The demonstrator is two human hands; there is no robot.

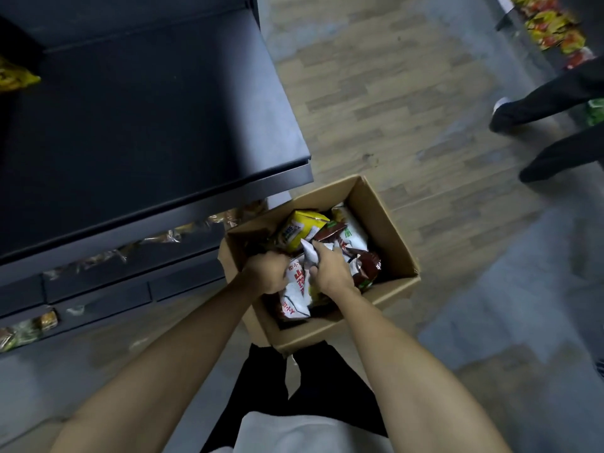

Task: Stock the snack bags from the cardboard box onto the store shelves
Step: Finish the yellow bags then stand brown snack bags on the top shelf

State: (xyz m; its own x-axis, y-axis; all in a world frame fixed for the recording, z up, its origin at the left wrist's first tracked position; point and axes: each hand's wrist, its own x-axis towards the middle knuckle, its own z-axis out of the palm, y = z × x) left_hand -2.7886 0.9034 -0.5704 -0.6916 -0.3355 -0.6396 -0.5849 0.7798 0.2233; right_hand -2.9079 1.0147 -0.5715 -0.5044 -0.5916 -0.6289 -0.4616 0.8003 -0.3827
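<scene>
2 hands in the cardboard box (385, 220): left hand (266, 273) and right hand (330, 273) each grip white snack bags (295, 289). Risk: pinched slick film slips or bags crush mid-lift.

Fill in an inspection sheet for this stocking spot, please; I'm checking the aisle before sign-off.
Surface: dark shelf, mostly bare; one yellow bag at its far left edge.
Job's things: open cardboard box on the floor, holding white-and-red snack bags, a yellow pack and a dark red bag.
Clutter: wrapped goods on lower shelves.
Grips: left hand and right hand are both in the box, fingers curled on bags.
Cables: nothing seen.
Surroundings: wood-look floor; another person's legs at right; stocked shelf beyond.
</scene>
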